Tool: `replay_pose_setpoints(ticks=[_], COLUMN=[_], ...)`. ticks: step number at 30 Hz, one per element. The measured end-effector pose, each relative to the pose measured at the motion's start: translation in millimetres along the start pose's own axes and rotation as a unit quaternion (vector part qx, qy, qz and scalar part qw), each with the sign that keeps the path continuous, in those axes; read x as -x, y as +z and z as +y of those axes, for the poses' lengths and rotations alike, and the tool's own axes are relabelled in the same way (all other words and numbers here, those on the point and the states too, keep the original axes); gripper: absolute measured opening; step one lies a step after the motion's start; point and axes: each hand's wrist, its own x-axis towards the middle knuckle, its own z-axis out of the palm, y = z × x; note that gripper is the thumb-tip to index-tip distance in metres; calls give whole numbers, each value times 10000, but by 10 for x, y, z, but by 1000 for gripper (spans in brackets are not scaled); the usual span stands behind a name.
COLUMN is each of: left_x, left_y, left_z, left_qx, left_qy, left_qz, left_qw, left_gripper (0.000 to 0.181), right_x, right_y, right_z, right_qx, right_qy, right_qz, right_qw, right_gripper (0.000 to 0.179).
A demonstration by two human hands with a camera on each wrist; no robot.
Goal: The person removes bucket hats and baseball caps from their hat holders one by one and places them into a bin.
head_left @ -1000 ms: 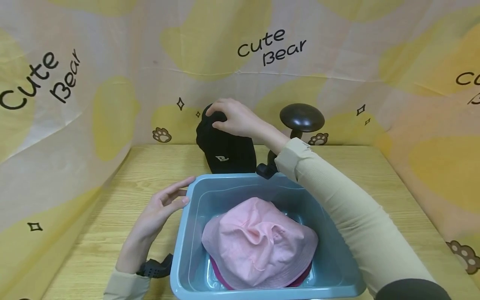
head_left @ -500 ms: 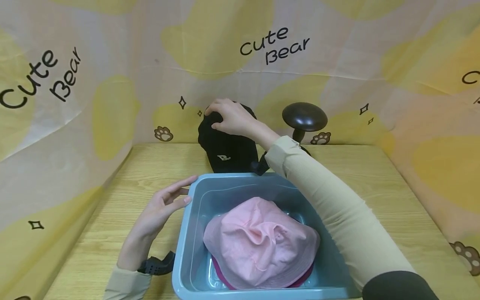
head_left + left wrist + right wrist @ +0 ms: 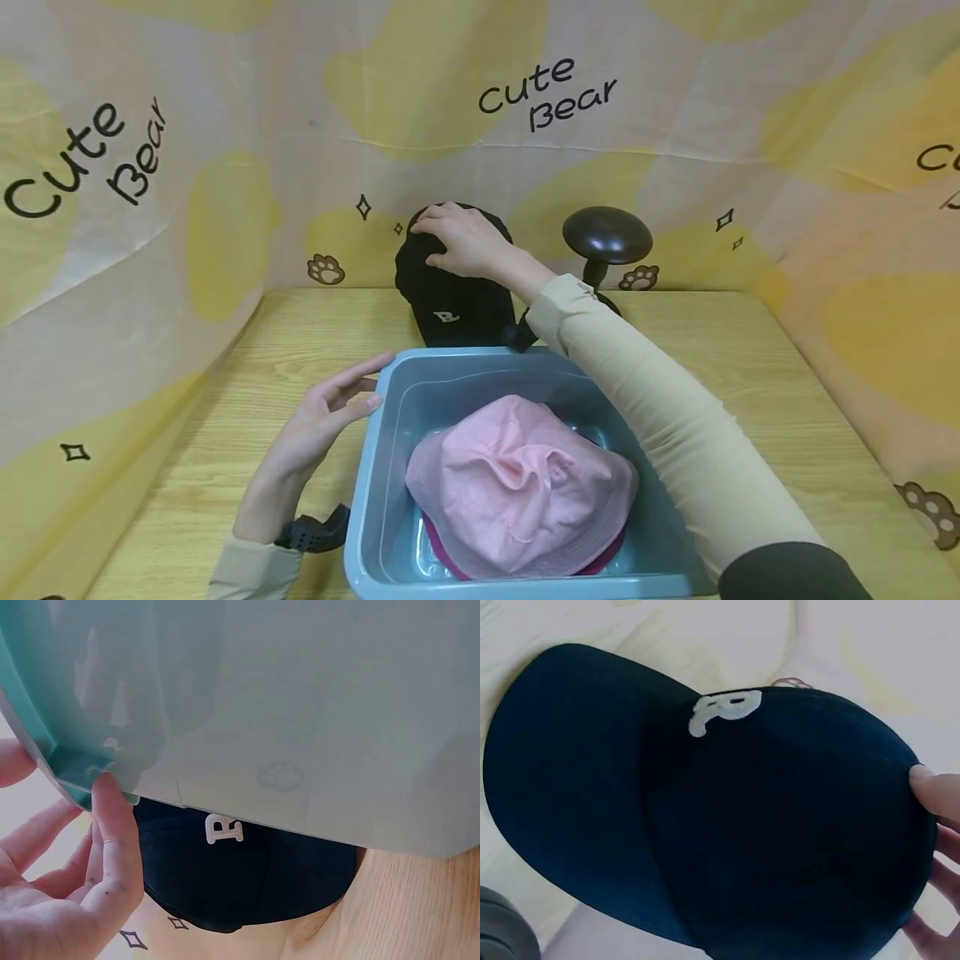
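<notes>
Right hand [image 3: 463,240] gripping a black cap [image 3: 450,287] behind a blue tub [image 3: 375,467].

The cap is sitting upright at the back of the desk [image 3: 247,375], just beside a dark stand [image 3: 606,237], with the fingers curling over its crown. The left hand [image 3: 322,417] is resting spread, fingertips touching the tub's corner. A pink hat [image 3: 521,487] is lying in the tub.

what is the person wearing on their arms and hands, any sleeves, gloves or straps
Both hands are bare, no gloves. The left hand comes out of a beige ribbed long sleeve, with a dark grey perforated wrist strap at the cuff. The right hand has the same beige ribbed sleeve, and a black band wraps the upper arm.
</notes>
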Motion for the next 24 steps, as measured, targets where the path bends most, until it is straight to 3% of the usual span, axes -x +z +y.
replay_pose_setpoints(ticks=[24], left_x=[-51], left_y=[-21], left_z=[-50], left_qx=[44], left_qy=[-39], left_qz=[20], left_qw=[10000], left_gripper=[48], right_x=[85], right_y=[-51], right_z=[-65], right_qx=[85], right_qy=[-138], right_qz=[460], right_qw=[9988], right_gripper=[17])
